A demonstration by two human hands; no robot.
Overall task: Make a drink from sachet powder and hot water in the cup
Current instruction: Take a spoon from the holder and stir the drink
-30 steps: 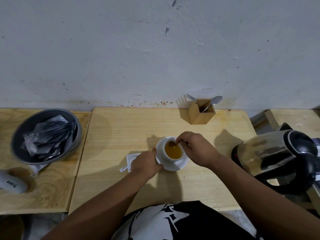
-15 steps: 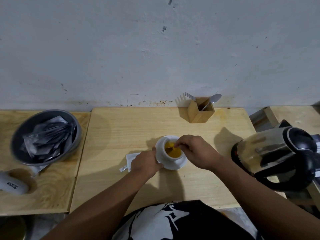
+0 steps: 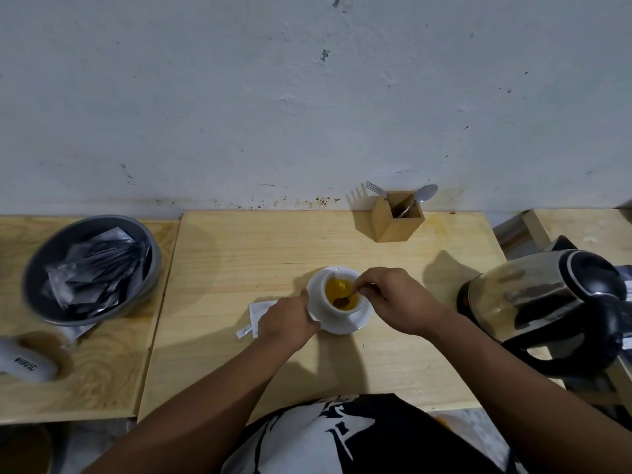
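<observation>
Cup [image 3: 337, 295] sits on its white saucer [image 3: 355, 323] near the middle of the pale wooden table [image 3: 239, 268], and I see it filled with an orange-yellow drink. My right hand [image 3: 396, 299] comes in from the right with thumb and forefinger pinched shut on the handle of a small spoon [image 3: 345, 300]; the bowl of the spoon is down in the liquid, toward the near side of the cup, and looks dark brown. My left hand [image 3: 290, 321] rests at the saucer's left edge, fingers curled and closed against the rim, thumb touching the saucer beside the cup wall.

Under and just left of that hand lies a torn white sachet [image 3: 260, 311], flat on the table, with a small torn strip beside it. At the back of the table, against the wall, stands a wooden holder [image 3: 396, 224] with a fork [image 3: 375, 188] and a second spoon [image 3: 424, 195] sticking out of it. To the right, well apart from the cup, a steel kettle [image 3: 547, 302] with a black lid and handle sits at the table's edge. On the neighbouring board to the left, a grey bowl [image 3: 41, 265] holds a heap of dark sachets [image 3: 95, 268]; a white object with lettering lies near it, too blurred for me to identify.
</observation>
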